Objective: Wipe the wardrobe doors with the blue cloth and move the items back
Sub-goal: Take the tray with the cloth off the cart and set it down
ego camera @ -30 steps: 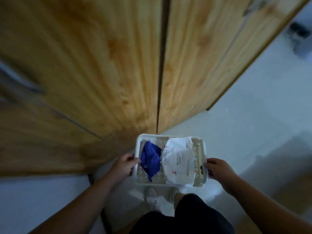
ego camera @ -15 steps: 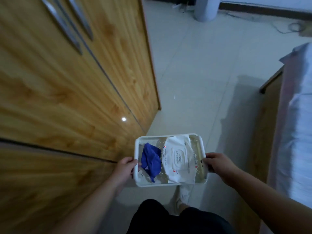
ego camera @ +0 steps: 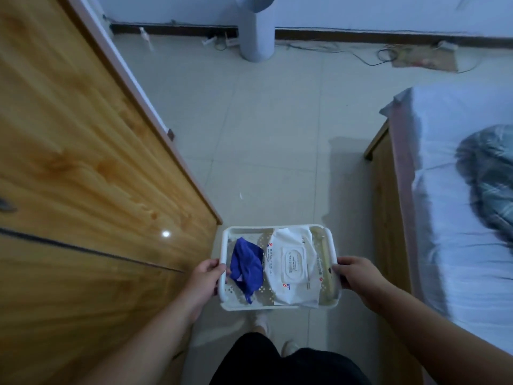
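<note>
Since half a sec ago the view has swung further off the wardrobe doors (ego camera: 83,162): they now fill only the left side, w/ the far wall, a pale round column (ego camera: 256,31) and loose cables (ego camera: 369,58) on the tiled floor (ego camera: 263,134) showing ahead, and much more of the bed (ego camera: 458,232) on my right. No change to the basket (ego camera: 277,307) in my grip, still level in front of me above the floor. Now my left hand (ego camera: 205,279) grips its left edge, thumb over the rim, other fingers hidden under it. On the opposite side my right hand (ego camera: 358,279) grips the right edge, fingers curled round the rim. Inside, the blue cloth (ego camera: 247,266) lies crumpled along the left edge, from near the far left corner down toward the near edge, touching the wipes pack (ego camera: 291,268) beside it. That pack is white, flip lid up, and fills the middle and right of the basket, its near end reaching the near edge. Between it and the right edge sits a pale yellowish strip (ego camera: 323,262); can't tell what it is. The doors are wood grain w/ a dark seam low on the left, and their nearest bottom corner shows just beside the basket's far left corner. The bed has a wood frame, a light sheet and a striped grey-blue blanket (ego camera: 491,176) bunched at the right. Below the basket: my black clothing (ego camera: 277,365) and white shoes (ego camera: 261,322).
</note>
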A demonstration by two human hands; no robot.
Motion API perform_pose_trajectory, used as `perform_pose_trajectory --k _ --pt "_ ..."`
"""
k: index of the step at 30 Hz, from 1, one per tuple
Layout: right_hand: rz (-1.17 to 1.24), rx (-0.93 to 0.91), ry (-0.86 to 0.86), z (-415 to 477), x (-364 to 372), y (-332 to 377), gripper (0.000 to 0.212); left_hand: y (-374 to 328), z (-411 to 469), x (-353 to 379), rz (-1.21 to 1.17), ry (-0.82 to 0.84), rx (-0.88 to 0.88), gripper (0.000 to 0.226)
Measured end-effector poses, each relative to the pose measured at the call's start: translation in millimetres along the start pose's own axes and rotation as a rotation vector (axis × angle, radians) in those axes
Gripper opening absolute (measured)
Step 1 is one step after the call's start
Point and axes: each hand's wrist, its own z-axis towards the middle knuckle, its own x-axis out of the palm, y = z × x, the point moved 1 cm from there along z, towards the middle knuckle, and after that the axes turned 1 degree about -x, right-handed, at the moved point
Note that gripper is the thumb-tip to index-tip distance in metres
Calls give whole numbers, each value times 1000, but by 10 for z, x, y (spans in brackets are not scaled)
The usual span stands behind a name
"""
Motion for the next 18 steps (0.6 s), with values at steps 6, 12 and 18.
perform_pose_trajectory --k 6,12,18 --pt "54 2 -71 430 -212 570 21 -874 642 163 83 103 30 15" --pt "63 -16 -102 987 -539 1068 19 -1727 1160 578 163 130 80 13" --pt "92 -12 -40 1788 -1046 1724 16 -2642 1714 1105 188 94 71 14"
